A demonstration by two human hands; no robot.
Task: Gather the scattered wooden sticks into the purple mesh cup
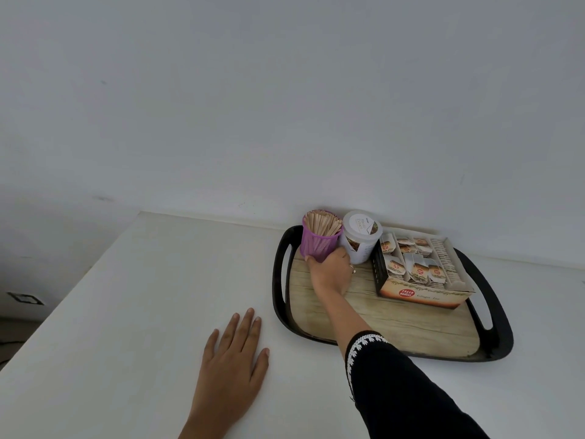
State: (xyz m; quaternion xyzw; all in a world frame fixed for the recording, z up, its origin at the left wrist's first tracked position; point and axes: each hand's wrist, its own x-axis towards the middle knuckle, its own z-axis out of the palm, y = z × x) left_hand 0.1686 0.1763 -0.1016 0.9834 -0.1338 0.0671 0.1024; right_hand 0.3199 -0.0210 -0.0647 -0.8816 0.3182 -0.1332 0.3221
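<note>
A: Where do the wooden sticks [324, 224] lie?

B: Bundled upright in the purple mesh cup [319, 240], at the far left corner of the tray [493, 324], just beside a white tub [361, 240].

A: The grip?

B: The right hand [330, 269] curls round the cup's base. The left hand [235, 353] rests flat, fingers straight, on the white table [126, 312].

A: Remaining work?

B: No loose stick shows; gathering appears complete, pending release of the cup.
</note>
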